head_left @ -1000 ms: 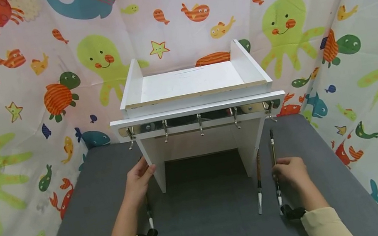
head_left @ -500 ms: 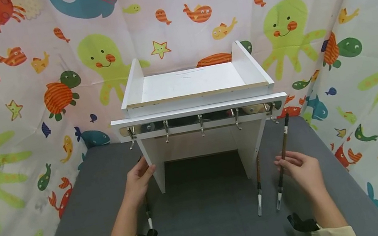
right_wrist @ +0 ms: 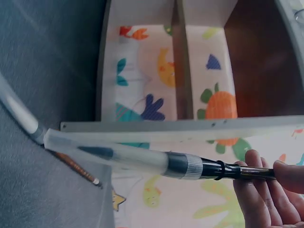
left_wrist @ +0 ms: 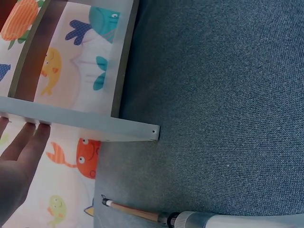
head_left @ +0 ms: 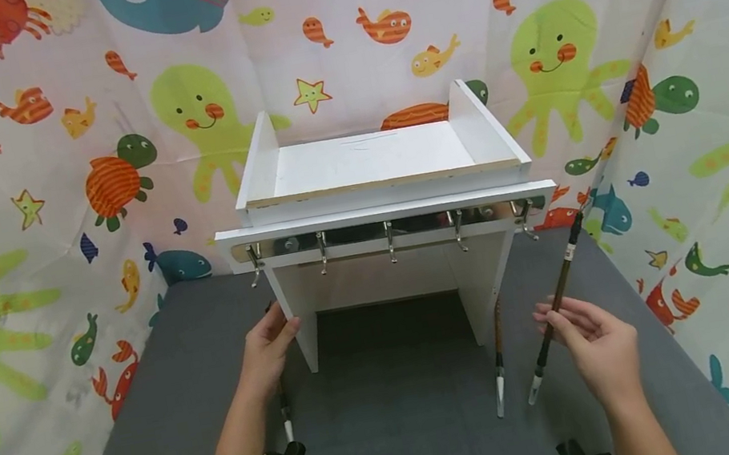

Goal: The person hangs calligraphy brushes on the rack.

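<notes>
Between thumb and fingers my right hand (head_left: pixel 601 344) pinches a calligraphy brush (head_left: pixel 566 267). It tilts, with its clear cap (right_wrist: pixel 128 156) down toward me and its dark end up to the right. The dark bristles show through the cap. My left hand (head_left: pixel 265 359) holds the front edge of the left side panel (head_left: pixel 303 324) of a white wooden shelf (head_left: pixel 374 197); in the left wrist view its fingertips (left_wrist: pixel 42 129) touch the panel's outer face. A metal rail with several hooks (head_left: pixel 391 243) runs across the shelf's front.
A second capped brush (head_left: pixel 499 378) lies beside the shelf's right panel. Another brush (head_left: pixel 286 412) lies on the left, partly hidden by my left arm. The table has a grey cloth (head_left: pixel 401 432). A curtain with sea animals (head_left: pixel 335 62) hangs behind and at the sides.
My right hand has lifted its brush and moved right, and the brush has gone from nearly upright in view to leaning right. My left hand stays on the panel.
</notes>
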`<state>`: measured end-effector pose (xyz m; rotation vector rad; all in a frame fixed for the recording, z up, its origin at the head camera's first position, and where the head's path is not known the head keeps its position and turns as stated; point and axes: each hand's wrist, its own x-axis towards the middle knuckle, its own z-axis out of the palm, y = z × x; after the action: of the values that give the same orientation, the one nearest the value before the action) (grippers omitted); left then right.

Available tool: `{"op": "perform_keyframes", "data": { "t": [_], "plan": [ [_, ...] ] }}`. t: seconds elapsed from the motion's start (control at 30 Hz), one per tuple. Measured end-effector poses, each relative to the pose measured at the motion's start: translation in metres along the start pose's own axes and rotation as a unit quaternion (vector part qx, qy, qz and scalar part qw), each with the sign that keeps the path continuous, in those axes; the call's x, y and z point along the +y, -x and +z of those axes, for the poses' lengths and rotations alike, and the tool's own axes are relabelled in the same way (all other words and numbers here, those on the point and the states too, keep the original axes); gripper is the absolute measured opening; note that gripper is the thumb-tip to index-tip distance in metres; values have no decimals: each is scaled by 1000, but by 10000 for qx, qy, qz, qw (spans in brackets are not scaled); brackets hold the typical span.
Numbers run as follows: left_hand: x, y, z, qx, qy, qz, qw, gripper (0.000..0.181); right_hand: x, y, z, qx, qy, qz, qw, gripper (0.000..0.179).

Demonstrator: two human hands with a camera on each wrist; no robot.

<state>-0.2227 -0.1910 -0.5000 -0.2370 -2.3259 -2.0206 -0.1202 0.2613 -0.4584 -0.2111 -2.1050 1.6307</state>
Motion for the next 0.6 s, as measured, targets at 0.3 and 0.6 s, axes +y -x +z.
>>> {"op": "perform_keyframes", "data": {
  "t": [0.3,0.6],
  "plan": [
    [-2,-2,-1,32,90,-39,9999,61,-24,12,4,-78,-145,-645,9978,21],
    [-2,-1,1,39,96,-126,9999,63,-39,22,8,-338,-164,-961,9947,18]
  ]
}}
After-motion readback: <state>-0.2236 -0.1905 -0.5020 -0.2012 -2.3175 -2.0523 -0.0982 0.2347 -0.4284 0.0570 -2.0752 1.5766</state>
